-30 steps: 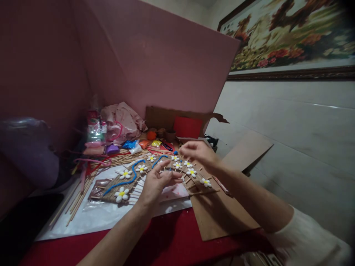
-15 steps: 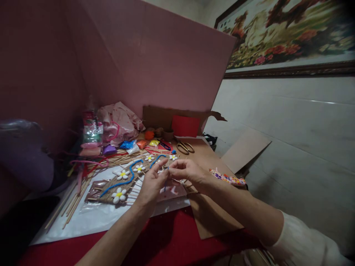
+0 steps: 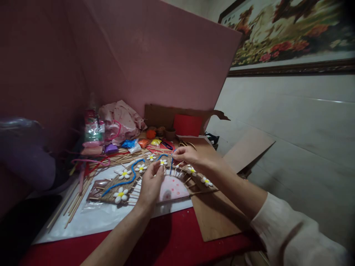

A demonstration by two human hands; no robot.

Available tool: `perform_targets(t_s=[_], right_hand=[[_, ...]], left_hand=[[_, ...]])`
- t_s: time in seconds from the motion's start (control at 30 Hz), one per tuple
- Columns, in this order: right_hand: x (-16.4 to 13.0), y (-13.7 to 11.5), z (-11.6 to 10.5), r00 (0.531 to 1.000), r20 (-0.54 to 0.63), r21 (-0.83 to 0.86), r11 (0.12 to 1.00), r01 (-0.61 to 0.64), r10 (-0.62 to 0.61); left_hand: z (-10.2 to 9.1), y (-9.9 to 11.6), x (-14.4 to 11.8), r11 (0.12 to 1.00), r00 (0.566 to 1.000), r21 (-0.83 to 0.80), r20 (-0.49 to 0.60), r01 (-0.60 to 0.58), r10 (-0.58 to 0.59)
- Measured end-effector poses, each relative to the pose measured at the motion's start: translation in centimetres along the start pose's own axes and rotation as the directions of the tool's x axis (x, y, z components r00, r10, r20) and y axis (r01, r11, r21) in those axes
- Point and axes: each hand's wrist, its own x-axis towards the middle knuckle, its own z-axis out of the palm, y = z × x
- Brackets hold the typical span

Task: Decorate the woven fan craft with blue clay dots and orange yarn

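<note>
A half-round, fan-shaped craft piece (image 3: 113, 187) lies in front of me, with brown twine woven over thin sticks. White clay daisies (image 3: 121, 195) with yellow centres and a wavy blue clay strip (image 3: 134, 173) decorate it. At its middle is a pink spotted half-circle (image 3: 173, 188). My right hand (image 3: 188, 156) pinches the upper end of a thin blue clay strand (image 3: 171, 166), which hangs down over the inner sticks. Just left of the strand, my left hand (image 3: 151, 184) hovers over the piece, thumb and fingers slightly apart, apparently holding nothing.
Behind the piece lie bags of coloured clay (image 3: 129, 143), loose sticks (image 3: 113, 160) and gold-handled scissors (image 3: 188, 143), partly hidden by my right hand. Brown cardboard (image 3: 213, 218) lies at the right, and white sheeting (image 3: 66, 229) covers part of the red tabletop (image 3: 166, 236).
My hands have moved apart. The right hand has risen with the blue strand, while the left has drawn slightly back. More of the pink half-circle and the right-hand daisies now shows.
</note>
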Motion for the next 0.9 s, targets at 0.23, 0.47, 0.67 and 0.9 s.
perform_targets(t_s=[0.23, 0.47, 0.67, 0.9], right_hand=[[2.6, 0.8, -0.3, 0.996, -0.063, -0.084, 0.994, -0.072, 0.066], [4.1, 0.3, -0.8, 0.984, -0.124, -0.18, 0.973, -0.145, 0.124], [4.8, 0.0, -1.7, 0.986, -0.106, -0.26, 0.954, -0.153, 0.129], [5.6, 0.0, -1.9, 0.991, -0.084, -0.355, 0.926, -0.128, 0.105]], left_hand=[[-0.4, 0.0, 0.5, 0.996, 0.999, 0.087, -0.017, -0.031, 0.032], [-0.5, -0.2, 0.6, 0.987, 0.999, 0.156, -0.003, -0.049, 0.05], [-0.4, 1.7, 1.2, 0.84, 0.98, 0.505, 0.083, -0.199, 0.182], [1.5, 4.3, 3.1, 0.131, 0.881, 0.876, 0.443, -0.465, 0.168]])
